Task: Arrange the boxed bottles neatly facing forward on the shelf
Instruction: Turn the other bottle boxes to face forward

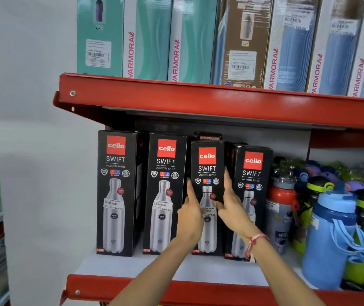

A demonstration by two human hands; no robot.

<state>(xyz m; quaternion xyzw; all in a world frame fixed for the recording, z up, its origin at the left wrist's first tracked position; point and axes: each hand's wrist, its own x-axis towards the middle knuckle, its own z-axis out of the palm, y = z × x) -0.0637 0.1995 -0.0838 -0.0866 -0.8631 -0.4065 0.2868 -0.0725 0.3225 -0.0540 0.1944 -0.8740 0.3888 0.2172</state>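
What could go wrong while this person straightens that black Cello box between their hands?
1. The third Cello box is pinched only by the left hand and right hand at its edges; a slipping grip might tip it forward off the shelf.
2. It stands very close to the fourth Cello box, so nudging it could twist that one.
3. The right forearm is near the loose bottles, which might topple.

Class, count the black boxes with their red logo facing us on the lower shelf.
4: far left, next right, third between both hands, fourth beside the loose bottles. Another box top behind suggests more hidden.
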